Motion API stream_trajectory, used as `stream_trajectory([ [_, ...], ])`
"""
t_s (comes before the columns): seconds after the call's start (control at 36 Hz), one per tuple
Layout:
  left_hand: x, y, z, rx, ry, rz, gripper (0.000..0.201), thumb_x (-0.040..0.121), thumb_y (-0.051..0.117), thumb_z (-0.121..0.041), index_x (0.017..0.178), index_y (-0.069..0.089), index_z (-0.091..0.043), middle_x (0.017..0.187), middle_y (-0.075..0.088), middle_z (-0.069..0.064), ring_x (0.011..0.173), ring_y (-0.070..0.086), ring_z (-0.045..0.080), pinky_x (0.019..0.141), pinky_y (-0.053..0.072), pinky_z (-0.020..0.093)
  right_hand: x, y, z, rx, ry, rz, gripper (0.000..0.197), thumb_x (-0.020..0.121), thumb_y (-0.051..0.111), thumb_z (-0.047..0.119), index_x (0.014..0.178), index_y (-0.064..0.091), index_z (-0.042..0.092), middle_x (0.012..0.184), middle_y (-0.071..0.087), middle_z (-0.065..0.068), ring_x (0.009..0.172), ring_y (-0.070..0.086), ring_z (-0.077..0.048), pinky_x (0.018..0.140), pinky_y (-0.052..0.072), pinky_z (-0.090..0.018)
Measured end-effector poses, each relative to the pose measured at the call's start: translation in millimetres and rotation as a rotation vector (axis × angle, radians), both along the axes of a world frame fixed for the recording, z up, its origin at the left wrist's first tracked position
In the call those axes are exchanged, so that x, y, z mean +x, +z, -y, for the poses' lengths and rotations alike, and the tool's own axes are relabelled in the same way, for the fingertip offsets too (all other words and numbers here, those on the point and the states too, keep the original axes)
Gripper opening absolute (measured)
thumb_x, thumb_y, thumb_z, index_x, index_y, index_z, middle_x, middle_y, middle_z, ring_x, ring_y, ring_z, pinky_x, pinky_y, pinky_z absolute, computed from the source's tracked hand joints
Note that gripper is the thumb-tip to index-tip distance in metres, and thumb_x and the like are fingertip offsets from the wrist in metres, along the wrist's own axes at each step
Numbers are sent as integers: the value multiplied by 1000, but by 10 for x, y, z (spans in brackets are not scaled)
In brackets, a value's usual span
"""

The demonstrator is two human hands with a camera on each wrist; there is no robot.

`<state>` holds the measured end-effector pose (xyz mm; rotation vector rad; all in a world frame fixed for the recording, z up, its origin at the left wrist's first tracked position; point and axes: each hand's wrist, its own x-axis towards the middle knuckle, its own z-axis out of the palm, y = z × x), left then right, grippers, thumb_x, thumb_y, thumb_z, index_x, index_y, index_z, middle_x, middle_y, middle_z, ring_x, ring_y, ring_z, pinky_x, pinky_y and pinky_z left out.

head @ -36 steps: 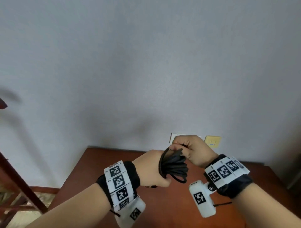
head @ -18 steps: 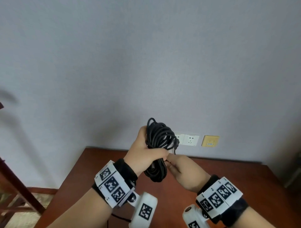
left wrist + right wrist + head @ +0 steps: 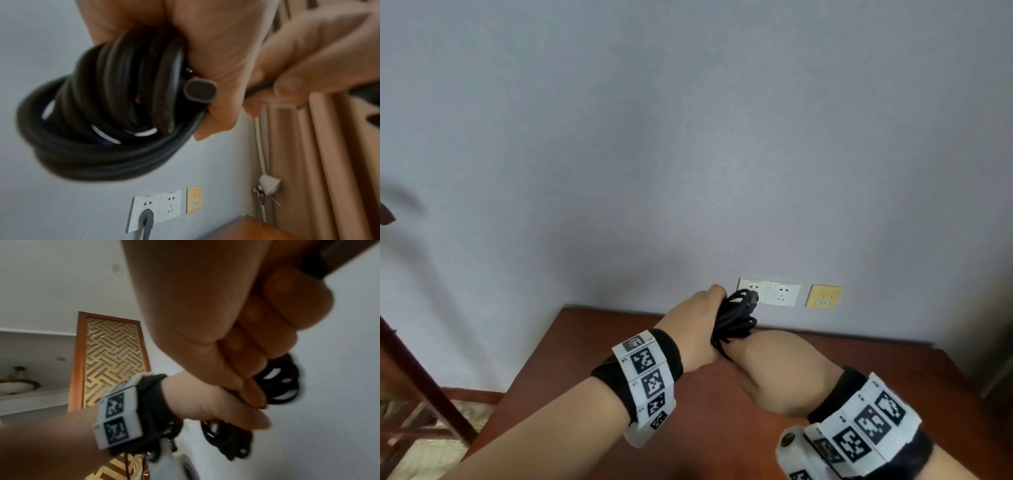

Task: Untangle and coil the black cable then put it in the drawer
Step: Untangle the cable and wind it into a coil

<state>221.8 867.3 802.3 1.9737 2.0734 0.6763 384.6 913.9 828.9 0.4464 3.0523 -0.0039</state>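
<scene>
The black cable (image 3: pixel 736 318) is wound into a tight coil and held in the air above the table. My left hand (image 3: pixel 698 325) grips the coil through its middle, fingers wrapped round the bundle. In the left wrist view the coil (image 3: pixel 98 113) bulges out below my fist, with the plug end (image 3: pixel 200 90) at my palm. My right hand (image 3: pixel 767 363) sits just below and right of the coil, fingers curled. Its fingertips (image 3: pixel 287 84) pinch a loose strand leading off the coil. The right wrist view shows loops of the cable (image 3: pixel 281 381) past my curled fingers. No drawer is in view.
A brown wooden table top (image 3: pixel 722 428) lies under my hands, against a grey wall. Two white wall sockets (image 3: pixel 768 291) and a yellow plate (image 3: pixel 823 296) sit just behind the coil. A dark wooden frame (image 3: pixel 414 377) stands at left. A beige curtain (image 3: pixel 329 162) hangs at right.
A second ago my right hand was above the coil; it has moved underneath it. My left hand turned the coil upright, then tipped it toward the wall, so less of it shows.
</scene>
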Motion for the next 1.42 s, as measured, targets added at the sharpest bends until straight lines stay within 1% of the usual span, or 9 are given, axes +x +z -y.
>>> stream_trajectory([
  [0.17, 85, -84, -18, -63, -19, -81, 41, 71, 66, -15, 94, 33, -21, 85, 50, 3, 69, 54, 25, 57, 45, 37, -47, 231, 5, 93, 40, -55, 14, 94, 43, 22, 103, 53, 18, 95, 61, -1, 76, 53, -25, 55, 34, -32],
  [0.31, 174, -5, 126, -118, -103, -298, 27, 78, 61, -15, 102, 51, -18, 101, 57, -1, 89, 58, 23, 73, 42, 32, -10, 211, -142, 56, 138, -289, 18, 74, 55, 45, 74, 48, 28, 62, 57, 13, 51, 53, -10, 42, 22, -20],
  [0.42, 149, 16, 182, -51, -174, -344, 31, 75, 58, -17, 104, 52, -27, 98, 57, -9, 92, 57, 17, 74, 33, 31, 41, 150, -313, -213, 135, -412, 18, 82, 59, 48, 81, 58, 29, 74, 58, 14, 67, 54, -2, 55, 43, -24],
  [0.61, 123, 119, 331, -132, -281, 181, 52, 64, 69, -18, 106, 39, -25, 81, 58, 0, 65, 57, 14, 52, 45, 33, 100, 57, -432, -657, 73, -687, 19, 84, 67, 30, 93, 75, 16, 83, 69, 9, 78, 67, -8, 73, 51, -22],
  [0.81, 132, 118, 360, -53, -215, 605, 72, 59, 83, -24, 116, 40, -25, 93, 60, -14, 83, 61, -3, 69, 45, 15, 53, -15, -405, -653, 43, -755, 20, 91, 58, 14, 96, 70, 29, 85, 68, 6, 82, 66, -14, 74, 53, -33],
  [1.06, 128, -37, 366, 235, -96, 778, 62, 68, 79, -35, 109, 32, -33, 107, 62, -6, 100, 64, 14, 90, 52, 37, 43, -110, -384, -848, -192, -1017, 12, 81, 59, 6, 76, 52, 15, 63, 54, -18, 56, 48, -17, 55, 41, -28],
  [1.14, 186, -56, 354, 334, -46, 748, 39, 80, 67, -40, 111, 44, -33, 110, 64, -9, 105, 62, 9, 92, 49, 32, 40, -98, -376, -838, -248, -1051, 18, 84, 56, -1, 76, 52, 15, 50, 46, -4, 43, 38, -9, 46, 33, -21],
  [1.25, 232, -62, 297, 466, 93, 607, 30, 90, 42, -45, 118, 53, -47, 120, 53, -13, 119, 48, 0, 99, 34, 12, -5, -39, -288, -614, -291, -995, 23, 89, 54, 2, 84, 55, 24, 48, 44, -11, 41, 37, -22, 43, 35, -35],
  [1.42, 328, 48, 237, 433, 176, 759, 36, 88, 37, -42, 107, 51, -15, 98, 62, 11, 88, 58, 18, 82, 47, 40, -104, 63, -135, -528, -295, -959, 12, 86, 47, 14, 82, 52, 25, 50, 49, -6, 46, 45, -25, 50, 43, -44],
])
